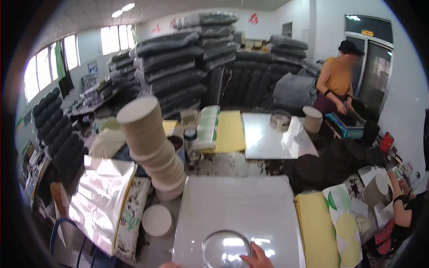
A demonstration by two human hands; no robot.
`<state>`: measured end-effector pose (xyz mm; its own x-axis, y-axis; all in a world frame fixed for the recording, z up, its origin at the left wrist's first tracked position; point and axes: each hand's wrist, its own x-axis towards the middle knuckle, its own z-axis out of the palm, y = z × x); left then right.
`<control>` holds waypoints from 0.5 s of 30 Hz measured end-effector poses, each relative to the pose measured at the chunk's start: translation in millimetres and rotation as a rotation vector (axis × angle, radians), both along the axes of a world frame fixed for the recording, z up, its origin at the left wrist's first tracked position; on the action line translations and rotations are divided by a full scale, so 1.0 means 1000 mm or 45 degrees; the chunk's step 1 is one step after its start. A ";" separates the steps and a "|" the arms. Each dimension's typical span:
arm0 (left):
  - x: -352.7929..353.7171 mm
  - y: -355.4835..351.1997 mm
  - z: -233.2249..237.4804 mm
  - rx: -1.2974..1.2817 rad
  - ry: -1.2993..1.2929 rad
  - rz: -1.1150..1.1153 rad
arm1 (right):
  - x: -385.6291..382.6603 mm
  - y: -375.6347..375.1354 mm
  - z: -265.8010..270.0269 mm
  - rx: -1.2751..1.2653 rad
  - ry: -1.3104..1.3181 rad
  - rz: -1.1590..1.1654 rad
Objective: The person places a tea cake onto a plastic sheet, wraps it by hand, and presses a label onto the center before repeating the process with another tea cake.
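A clear round dish or ring [226, 249] lies on a glossy white board [237, 196] at the bottom centre. My right hand [258, 257] is at the dish's right edge, thumb and forefinger apart, touching or very near its rim. Only a sliver of my left hand [170, 265] shows at the bottom edge, left of the dish; its fingers are hidden. Left of the board lies a round white disc [157, 220]. Behind it rises a tall, leaning stack of pale discs [154, 147].
Yellow sheets [316, 228] and green-printed labels [342, 223] lie right of the board. Dark round pads [330, 165] are heaped behind them. A shiny wrapped pack [103, 196] sits left. One person [335, 80] stands at back right; another person's arm [401, 207] shows far right.
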<state>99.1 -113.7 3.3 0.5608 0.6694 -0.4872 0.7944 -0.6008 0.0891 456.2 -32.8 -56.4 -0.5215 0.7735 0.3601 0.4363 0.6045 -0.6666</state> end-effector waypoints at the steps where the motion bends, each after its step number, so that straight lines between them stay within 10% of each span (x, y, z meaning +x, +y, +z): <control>1: -0.004 -0.003 -0.010 0.080 -0.034 -0.017 | 0.001 0.001 0.006 0.058 -0.093 -0.063; 5: 0.016 0.022 0.102 1.089 -0.854 0.111 | -0.004 0.005 0.015 -0.038 -0.141 -0.040; 8: -0.009 0.022 0.052 0.245 -1.002 0.339 | -0.004 0.006 0.014 -0.056 -0.123 -0.014; 15: -0.033 0.020 -0.030 -0.091 -0.939 0.331 | 0.024 -0.008 0.043 -0.185 -0.027 0.120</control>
